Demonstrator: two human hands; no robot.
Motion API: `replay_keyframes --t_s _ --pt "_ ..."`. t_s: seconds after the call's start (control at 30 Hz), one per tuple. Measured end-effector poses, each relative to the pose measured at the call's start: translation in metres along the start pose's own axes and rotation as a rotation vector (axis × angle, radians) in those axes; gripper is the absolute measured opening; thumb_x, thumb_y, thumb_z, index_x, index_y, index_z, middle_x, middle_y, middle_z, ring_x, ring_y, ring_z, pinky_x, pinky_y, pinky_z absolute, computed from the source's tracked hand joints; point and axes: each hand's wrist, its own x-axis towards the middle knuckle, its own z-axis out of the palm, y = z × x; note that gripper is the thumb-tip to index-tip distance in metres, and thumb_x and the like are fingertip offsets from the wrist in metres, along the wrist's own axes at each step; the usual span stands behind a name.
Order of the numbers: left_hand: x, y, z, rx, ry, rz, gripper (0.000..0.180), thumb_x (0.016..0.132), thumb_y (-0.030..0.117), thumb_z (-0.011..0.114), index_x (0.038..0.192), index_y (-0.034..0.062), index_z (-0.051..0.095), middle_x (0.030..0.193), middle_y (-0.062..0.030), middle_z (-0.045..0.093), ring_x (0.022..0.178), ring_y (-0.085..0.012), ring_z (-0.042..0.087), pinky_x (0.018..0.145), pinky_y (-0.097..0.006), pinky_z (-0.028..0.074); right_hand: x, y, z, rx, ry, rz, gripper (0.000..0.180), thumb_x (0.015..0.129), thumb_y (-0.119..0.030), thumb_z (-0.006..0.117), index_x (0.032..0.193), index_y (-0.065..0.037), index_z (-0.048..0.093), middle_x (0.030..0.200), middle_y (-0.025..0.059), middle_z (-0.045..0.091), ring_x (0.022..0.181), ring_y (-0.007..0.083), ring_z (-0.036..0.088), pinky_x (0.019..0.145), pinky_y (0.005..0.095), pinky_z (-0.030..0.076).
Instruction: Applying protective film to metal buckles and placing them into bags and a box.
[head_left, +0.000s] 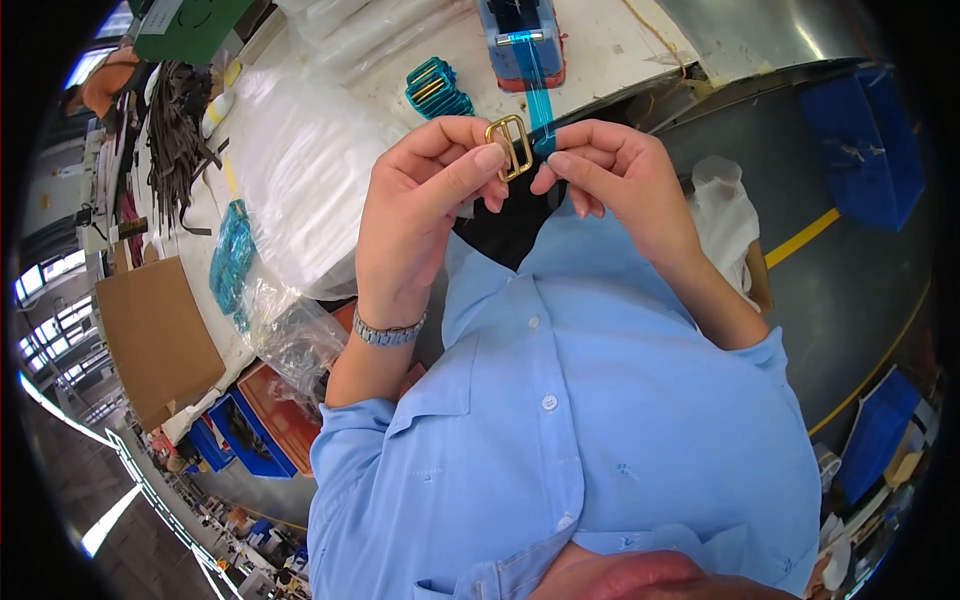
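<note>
A: At chest height, the left hand (420, 215) pinches a gold buckle (510, 146); the right hand (610, 175) grips blue tape (538, 95) beside it.

B: And packaging?

A: The tape runs up to a blue dispenser (520, 40) on the white counter (610, 35). Teal-wrapped buckles (438, 88) lie just left of it; clear plastic bags (290, 180) and a brown cardboard sheet (155, 335) sit farther left.

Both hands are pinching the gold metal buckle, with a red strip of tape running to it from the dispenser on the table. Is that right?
Not quite: the tape strip is translucent blue, not red. The head view shows it running from the dispenser on the table down to the gold metal buckle, which the left hand and the right hand both pinch.
</note>
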Motion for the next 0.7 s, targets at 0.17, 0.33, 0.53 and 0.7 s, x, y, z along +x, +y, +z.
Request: replay_keyframes --t_s 0.17,0.33,0.53,0.7 --pt "0.004 0.009 0.006 0.006 -0.02 -0.01 0.018 0.102 0.012 0.075 0.113 -0.0016 0.07 0.094 -0.006 0.073 0.081 -0.0134 0.07 0.074 -0.028 0.057 -0.005 0.01 0.003 -0.033 -0.056 -0.007 0.018 0.105 -0.013 0.069 0.113 0.003 0.073 0.096 0.0091 0.08 0.068 0.0058 0.063 0.061 0.0214 0.05" --pt "0.011 0.006 -0.006 -0.046 0.001 0.016 0.017 0.102 0.012 0.074 0.113 -0.0013 0.07 0.094 -0.0062 0.073 0.079 -0.0144 0.069 0.073 -0.03 0.057 0.002 0.011 -0.013 -0.037 -0.074 0.051 0.015 0.105 -0.014 0.069 0.108 0.0 0.074 0.086 0.0058 0.077 0.071 0.0072 0.065 0.063 0.0222 0.049" --pt "0.004 -0.009 -0.012 -0.103 0.028 -0.016 0.016 0.103 0.012 0.073 0.114 -0.0004 0.07 0.094 -0.0057 0.072 0.078 -0.0138 0.068 0.071 -0.029 0.056 0.004 -0.011 -0.032 -0.503 0.238 -0.205 0.016 0.102 -0.019 0.074 0.1 -0.003 0.075 0.07 -0.0049 0.061 0.065 0.002 0.052 0.057 0.0206 0.039" --pt "0.001 -0.024 -0.007 -0.123 0.085 -0.052 0.016 0.105 0.015 0.07 0.113 0.0008 0.07 0.09 -0.0059 0.071 0.076 -0.0129 0.065 0.07 -0.028 0.052 0.041 -0.016 -0.039 -0.815 0.408 -0.465 0.028 0.096 -0.03 0.081 0.107 -0.005 0.077 0.086 0.0012 0.065 0.069 0.0105 0.061 0.065 0.0286 0.049"
